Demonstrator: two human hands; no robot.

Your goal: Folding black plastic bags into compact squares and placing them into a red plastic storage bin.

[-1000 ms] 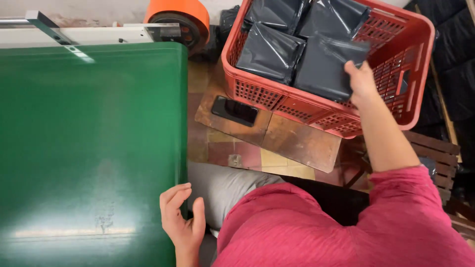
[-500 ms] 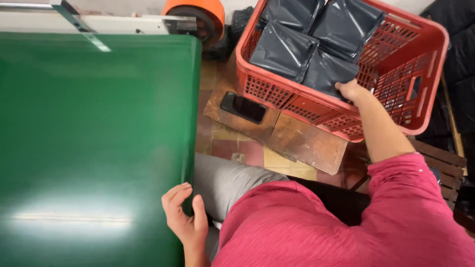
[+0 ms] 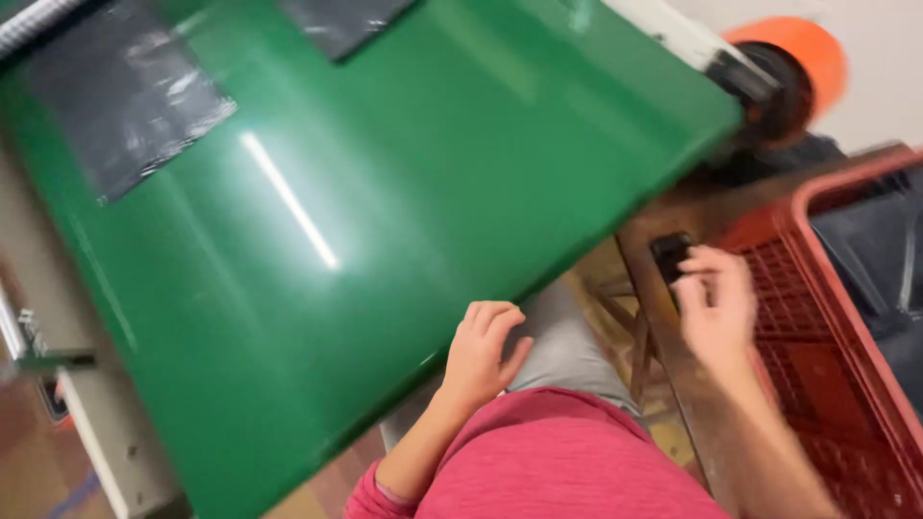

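The green belt (image 3: 317,240) fills most of the view, tilted across the frame, glossy, with a streak of light running down it; a dark grey bag (image 3: 125,91) lies flat on its far left part, and a second bag (image 3: 341,21) shows at the top edge, cut off by the frame; both sit well apart from the hands. To the right, the red crate (image 3: 817,336) with its lattice wall takes up the lower right corner; inside it, a dark bag (image 3: 880,250) is partly visible, blurred. The crate rests on a brown wooden board (image 3: 663,356) that runs along its near side. Beyond the belt's end, an orange roller (image 3: 798,58) stands at the upper right, against the pale wall. The pink sleeve (image 3: 558,461) and a grey trouser knee (image 3: 567,351) come up from the bottom edge. The left hand (image 3: 481,351) rests at the near edge of the belt, fingers curled over loosely, holding nothing. The right hand (image 3: 716,308) is at the crate's outer wall, fingers bent round a small black phone (image 3: 670,255) lying on the board just beside the crate; the fingertips touch it, but motion blur hides whether it is truly gripped; cannot tell.
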